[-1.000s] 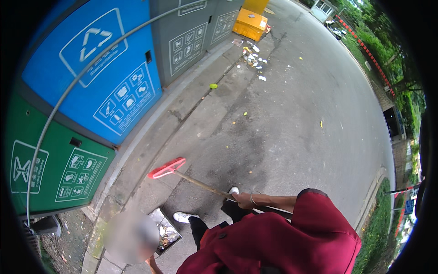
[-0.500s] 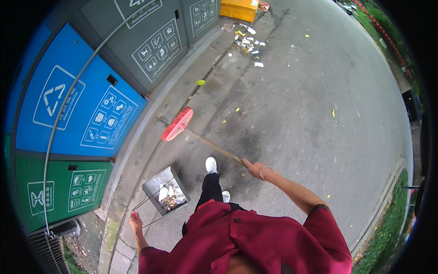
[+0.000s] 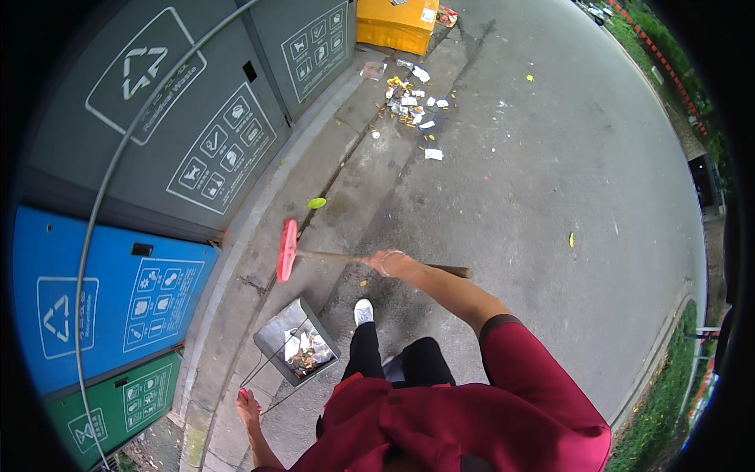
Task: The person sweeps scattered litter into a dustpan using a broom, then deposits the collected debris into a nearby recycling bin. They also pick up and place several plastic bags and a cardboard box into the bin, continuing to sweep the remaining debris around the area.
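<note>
My right hand (image 3: 385,263) is closed round the wooden handle of a broom (image 3: 288,250) with a pink-red head. The broom lies across in front of me, its head by the kerb and its handle end sticking out past my forearm. Low on the left, my left hand (image 3: 248,406) grips the thin wire handle of a metal dustpan (image 3: 271,334). Litter (image 3: 305,351), with white paper and small brown bits, lies inside the pan. Ahead, a spread of litter (image 3: 413,106), white scraps and orange bits, lies on the road.
Grey (image 3: 197,118), blue (image 3: 118,291) and green (image 3: 118,401) waste bins line the left side behind a kerb (image 3: 271,185). A yellow box (image 3: 393,27) stands beyond the litter. A green leaf (image 3: 317,203) lies near the kerb. Grass (image 3: 668,393) borders the road at right.
I have stepped forward along the bins, so the litter and yellow box are nearer. The broom has swung level and my right hand has moved left. The dustpan came along in my left hand.
</note>
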A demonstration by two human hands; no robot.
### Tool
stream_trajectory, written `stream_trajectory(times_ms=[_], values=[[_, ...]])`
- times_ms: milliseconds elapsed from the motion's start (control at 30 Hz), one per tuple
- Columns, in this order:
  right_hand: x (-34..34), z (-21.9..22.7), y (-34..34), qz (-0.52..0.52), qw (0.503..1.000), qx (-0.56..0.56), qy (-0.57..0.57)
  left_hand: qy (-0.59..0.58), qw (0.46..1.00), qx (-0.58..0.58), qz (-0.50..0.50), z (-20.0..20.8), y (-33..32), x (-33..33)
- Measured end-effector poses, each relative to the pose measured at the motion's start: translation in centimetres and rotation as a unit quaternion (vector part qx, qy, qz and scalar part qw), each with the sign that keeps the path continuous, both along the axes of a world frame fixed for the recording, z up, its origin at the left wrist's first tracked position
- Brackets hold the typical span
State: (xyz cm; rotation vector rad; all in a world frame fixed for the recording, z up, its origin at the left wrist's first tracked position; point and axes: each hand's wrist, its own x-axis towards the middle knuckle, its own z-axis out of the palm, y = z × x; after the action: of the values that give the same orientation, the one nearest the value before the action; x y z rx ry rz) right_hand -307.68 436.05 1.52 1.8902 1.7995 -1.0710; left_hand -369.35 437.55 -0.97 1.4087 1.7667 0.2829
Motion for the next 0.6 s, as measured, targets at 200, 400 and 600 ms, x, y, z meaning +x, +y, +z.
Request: stream_trajectory(times_ms=[200, 400, 600], values=[[21.7, 3.1, -3.7, -0.171, 0.979, 0.031, -0.108, 0.055, 0.998, 0.009, 0.026, 2.3, 5.3, 8.7], [39.8, 12.4, -5.1, -0.166, 0.973, -0.006, -0.159, 0.108, 0.990, 0.081, -0.029, 1.8, 8.1, 24.0], [52.1, 10.9, 3.1, -0.177, 0.982, 0.015, -0.065, 0.112, 0.992, 0.046, 0.022, 2.6, 12.0, 37.4]])
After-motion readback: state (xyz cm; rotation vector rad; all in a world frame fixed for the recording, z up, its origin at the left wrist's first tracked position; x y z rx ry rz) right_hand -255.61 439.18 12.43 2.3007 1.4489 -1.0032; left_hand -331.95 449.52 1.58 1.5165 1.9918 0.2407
